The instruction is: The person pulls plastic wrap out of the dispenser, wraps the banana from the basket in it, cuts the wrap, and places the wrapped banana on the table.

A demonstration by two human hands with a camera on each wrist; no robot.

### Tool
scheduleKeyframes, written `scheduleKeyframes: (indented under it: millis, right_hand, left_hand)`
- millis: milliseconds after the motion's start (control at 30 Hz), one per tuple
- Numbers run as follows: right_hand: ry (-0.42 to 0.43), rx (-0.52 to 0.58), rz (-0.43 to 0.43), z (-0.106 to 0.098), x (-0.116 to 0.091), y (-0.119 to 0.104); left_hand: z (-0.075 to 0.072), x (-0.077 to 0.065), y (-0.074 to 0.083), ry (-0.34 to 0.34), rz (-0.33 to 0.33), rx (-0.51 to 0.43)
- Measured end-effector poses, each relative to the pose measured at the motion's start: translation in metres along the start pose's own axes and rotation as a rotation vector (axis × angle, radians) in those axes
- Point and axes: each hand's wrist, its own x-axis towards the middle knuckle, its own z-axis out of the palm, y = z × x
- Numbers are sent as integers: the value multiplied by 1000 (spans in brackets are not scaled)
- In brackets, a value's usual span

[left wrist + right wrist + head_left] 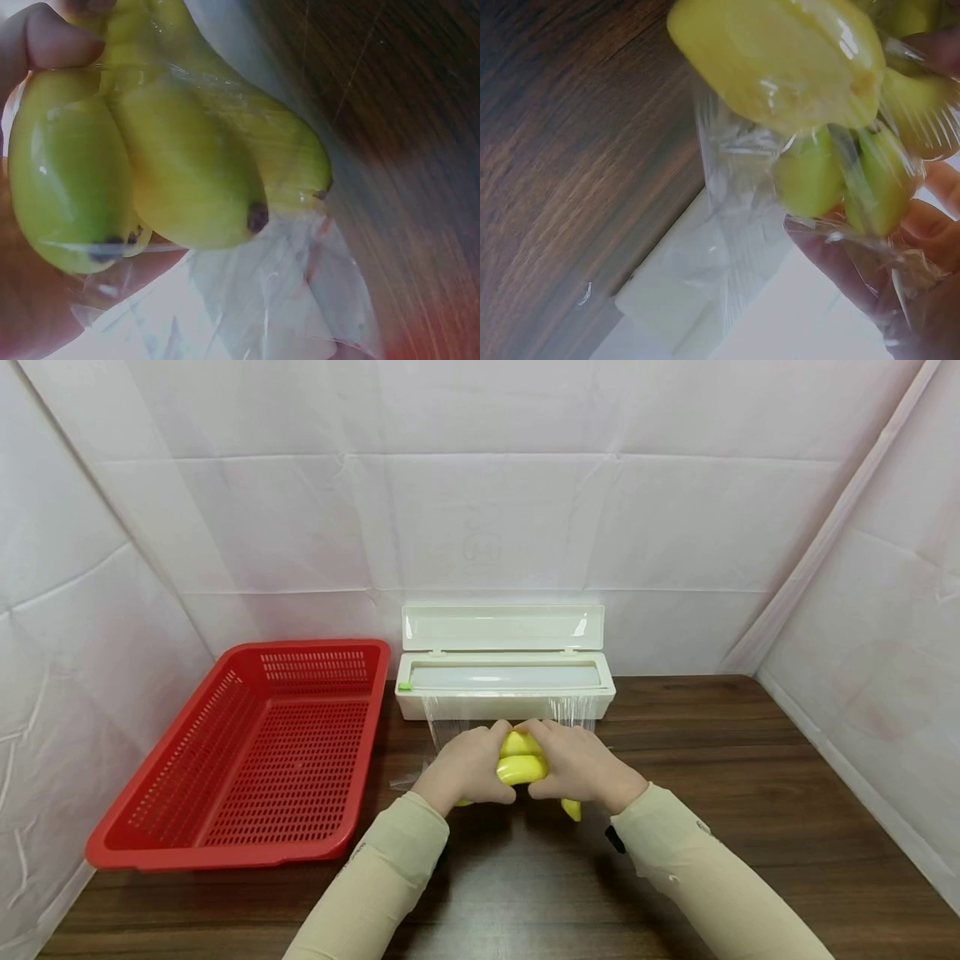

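Observation:
A bunch of yellow bananas (522, 768) is held between both hands above the table, in front of the cling film dispenser (408, 706). My left hand (467, 767) grips the bunch from the left, thumb toward me. From the right, my right hand (581, 767) grips it too. Clear cling film (573, 708) runs from the dispenser down to the bunch. In the left wrist view the film lies over the greenish banana tips (195, 165). The right wrist view shows wrinkled film (739, 172) hanging around the bananas. Fingers hide much of the bunch in the head view.
The dispenser's lid (502, 627) stands up against the white cloth wall (480, 527), with the film roll (506, 677) inside and a green slider (405, 687) at its left. A red plastic basket (360, 743) stands left on the dark wooden table (750, 760).

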Motion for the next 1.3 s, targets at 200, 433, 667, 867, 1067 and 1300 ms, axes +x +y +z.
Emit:
scheduleKeyframes:
  millis: [200,433,667,867,1067,1300]
  right_hand:
    - [-24,21,15,-1,1,-1]
    - [-21,33,2,3,-2,1]
    - [-42,40,9,7,-6,0]
    - [-66,50,30,7,-8,1]
    - [-82,57,23,5,-9,0]
    - [-85,77,6,2,-11,-2]
  left_hand:
    - [-2,-2,1,-26,-18,-28]
    - [-2,-4,3,-60,-32,-93]
    - [4,-6,2,-90,-29,-122]
    - [3,-6,4,-109,-42,-157]
    - [1,-6,5,-136,-60,-169]
    - [-2,-7,6,-143,-44,-181]
